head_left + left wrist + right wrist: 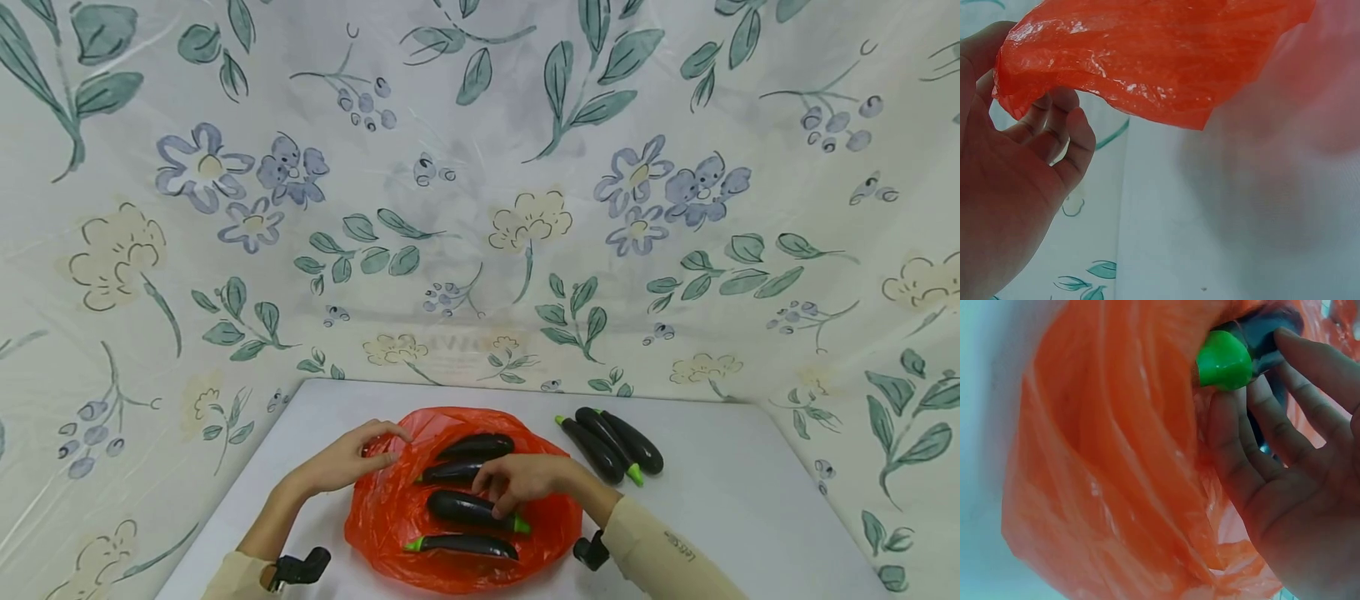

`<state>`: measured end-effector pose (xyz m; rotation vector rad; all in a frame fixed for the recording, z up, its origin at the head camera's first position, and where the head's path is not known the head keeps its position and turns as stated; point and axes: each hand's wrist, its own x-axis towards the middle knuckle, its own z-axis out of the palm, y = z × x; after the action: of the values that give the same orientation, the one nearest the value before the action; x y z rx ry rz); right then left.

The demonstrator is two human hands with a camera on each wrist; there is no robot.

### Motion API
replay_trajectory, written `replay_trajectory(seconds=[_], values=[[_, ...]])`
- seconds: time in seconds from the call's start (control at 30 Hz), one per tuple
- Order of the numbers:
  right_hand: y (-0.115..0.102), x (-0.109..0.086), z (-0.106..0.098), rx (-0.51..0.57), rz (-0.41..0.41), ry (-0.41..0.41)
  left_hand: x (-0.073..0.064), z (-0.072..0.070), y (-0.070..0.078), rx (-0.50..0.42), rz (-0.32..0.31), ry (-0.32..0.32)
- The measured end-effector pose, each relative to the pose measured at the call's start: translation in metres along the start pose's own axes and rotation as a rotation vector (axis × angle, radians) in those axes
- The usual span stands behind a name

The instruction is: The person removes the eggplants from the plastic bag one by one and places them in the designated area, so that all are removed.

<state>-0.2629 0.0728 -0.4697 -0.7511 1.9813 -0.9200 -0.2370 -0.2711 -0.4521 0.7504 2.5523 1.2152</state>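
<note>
A crinkled red plastic bag (382, 525) lies spread open on the table, with several dark eggplants inside it. At the bag's upper left edge, my left hand (337, 462) pinches the thin plastic; the left wrist view shows the bag (1129, 62) between thumb and fingers. My right hand (528, 479) reaches in from the right and grips an eggplant (457, 506) near its green stem end, thumb on one side and fingers on the other. Two eggplants lie behind that one, partly covered by the hand and plastic. Another eggplant (468, 545) lies in front.
Three more eggplants (633, 442) lie side by side on the white table (720, 500), right of the bag and farther back. A floral-patterned sheet (480, 183) hangs behind the table and along both sides.
</note>
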Motion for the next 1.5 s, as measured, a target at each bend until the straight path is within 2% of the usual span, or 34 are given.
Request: replay_trajectory(seconds=[0.13,0.67,1.0,1.5], values=[[-0.011,-0.009,0.000,0.011,0.010,0.019,0.001,0.000,0.000,0.003,-0.005,0.003],[-0.011,-0.015,-0.007,0.041,-0.028,0.045,0.001,0.000,0.001,0.001,-0.011,0.002],[-0.010,-0.018,-0.008,0.180,-0.071,0.033,0.002,0.000,0.000,-0.006,-0.009,-0.004],[-0.007,-0.040,-0.019,0.159,-0.071,0.042,0.003,0.000,-0.003,0.000,-0.008,0.001]])
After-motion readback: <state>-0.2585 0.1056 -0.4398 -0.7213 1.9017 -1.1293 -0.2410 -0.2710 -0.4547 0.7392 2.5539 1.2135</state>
